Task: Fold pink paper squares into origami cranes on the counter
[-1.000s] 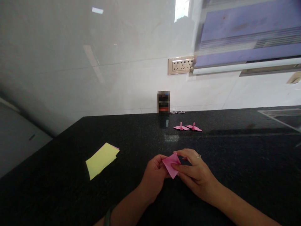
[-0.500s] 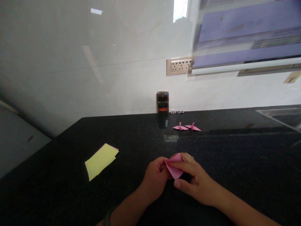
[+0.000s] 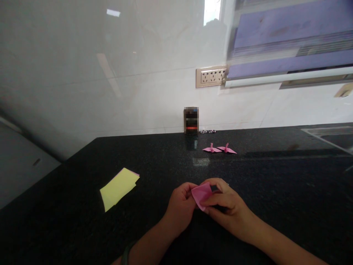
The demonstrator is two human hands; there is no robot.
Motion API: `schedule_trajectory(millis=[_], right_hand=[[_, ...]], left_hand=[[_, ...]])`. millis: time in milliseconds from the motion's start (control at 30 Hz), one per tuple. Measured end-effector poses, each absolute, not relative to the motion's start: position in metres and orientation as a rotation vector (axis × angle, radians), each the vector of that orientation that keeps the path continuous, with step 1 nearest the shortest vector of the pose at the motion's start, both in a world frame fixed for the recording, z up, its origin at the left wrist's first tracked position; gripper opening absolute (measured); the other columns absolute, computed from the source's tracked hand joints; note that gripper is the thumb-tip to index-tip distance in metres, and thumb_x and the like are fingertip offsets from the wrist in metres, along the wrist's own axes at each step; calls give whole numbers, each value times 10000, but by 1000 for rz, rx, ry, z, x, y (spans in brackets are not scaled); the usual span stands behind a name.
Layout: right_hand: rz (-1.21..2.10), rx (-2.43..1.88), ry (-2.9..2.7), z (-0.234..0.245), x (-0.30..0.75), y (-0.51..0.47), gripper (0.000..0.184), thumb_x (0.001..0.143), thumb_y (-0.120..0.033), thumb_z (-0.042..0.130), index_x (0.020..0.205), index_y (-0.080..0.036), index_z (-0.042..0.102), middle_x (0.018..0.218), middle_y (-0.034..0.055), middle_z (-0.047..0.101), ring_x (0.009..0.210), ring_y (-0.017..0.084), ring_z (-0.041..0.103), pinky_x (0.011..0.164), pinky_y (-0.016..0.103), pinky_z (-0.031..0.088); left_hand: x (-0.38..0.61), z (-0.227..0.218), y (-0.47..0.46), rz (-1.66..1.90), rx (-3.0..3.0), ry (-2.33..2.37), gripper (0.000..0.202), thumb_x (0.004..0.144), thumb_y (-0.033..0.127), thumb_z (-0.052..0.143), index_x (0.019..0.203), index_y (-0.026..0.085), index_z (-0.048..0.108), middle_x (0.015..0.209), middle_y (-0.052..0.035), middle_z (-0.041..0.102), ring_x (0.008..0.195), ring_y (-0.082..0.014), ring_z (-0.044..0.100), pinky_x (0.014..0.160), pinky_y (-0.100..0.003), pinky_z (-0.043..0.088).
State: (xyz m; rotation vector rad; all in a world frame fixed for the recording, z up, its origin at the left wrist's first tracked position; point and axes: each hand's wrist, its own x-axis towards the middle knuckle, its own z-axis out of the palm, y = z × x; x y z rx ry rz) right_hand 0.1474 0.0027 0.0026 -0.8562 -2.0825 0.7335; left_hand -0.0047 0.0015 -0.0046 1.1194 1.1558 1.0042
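A small folded piece of pink origami paper point(image 3: 201, 193) is held between both hands above the dark counter. My left hand point(image 3: 180, 204) pinches its left edge, with the fingertips partly hidden behind the paper. On the other side, my right hand point(image 3: 228, 206) has its thumb and a finger closed on the lower right corner, while another finger reaches along the top edge. Beyond the hands, two pink paper cranes point(image 3: 211, 149) point(image 3: 227, 149) stand side by side on the counter.
A stack of yellow paper sheets point(image 3: 118, 189) lies on the black counter point(image 3: 154, 158) to the left. Against the wall stands a small pixelated dark object point(image 3: 191, 120) with a beaded strip point(image 3: 208, 131) beside it. A sink edge point(image 3: 325, 138) shows at far right.
My right thumb and finger have come together on the paper's lower corner; before, the thumb was apart from it. The paper has tilted and shifted slightly left.
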Motion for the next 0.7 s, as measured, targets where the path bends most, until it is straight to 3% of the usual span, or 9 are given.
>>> schedule_trajectory(millis=[233, 467, 600, 700], right_hand=[[686, -909, -2059, 0, 147, 2, 207, 679, -125, 581, 848, -237, 619, 1057, 55, 443, 986, 204, 449, 817, 344, 395], [983, -786, -1888, 2, 148, -1, 25, 714, -231, 585, 700, -211, 592, 1042, 44, 453, 986, 205, 455, 832, 339, 392], [1123, -975, -1444, -6, 145, 8, 171, 724, -297, 567, 839, -218, 469, 912, 39, 496, 830, 159, 516, 658, 259, 463], [1374, -1080, -1365, -10, 144, 12, 241, 723, -325, 563, 903, -186, 486, 757, 12, 532, 648, 122, 526, 534, 222, 448]], left_hand=[[-3, -2, 0, 999, 1088, 1115, 84, 683, 201, 544, 737, 143, 571, 625, -2, 598, 562, -113, 530, 526, -203, 382], [-4, -5, 2, 988, 1061, 1135, 132, 695, 246, 542, 775, 143, 566, 694, -30, 627, 638, -140, 575, 571, -230, 414], [-3, -5, 2, 939, 1058, 1160, 192, 716, 280, 529, 839, 136, 562, 757, -60, 640, 689, -157, 599, 587, -241, 431], [-2, -5, -1, 915, 1138, 1145, 163, 720, 271, 526, 804, 140, 573, 727, -52, 638, 703, -162, 599, 586, -239, 433]])
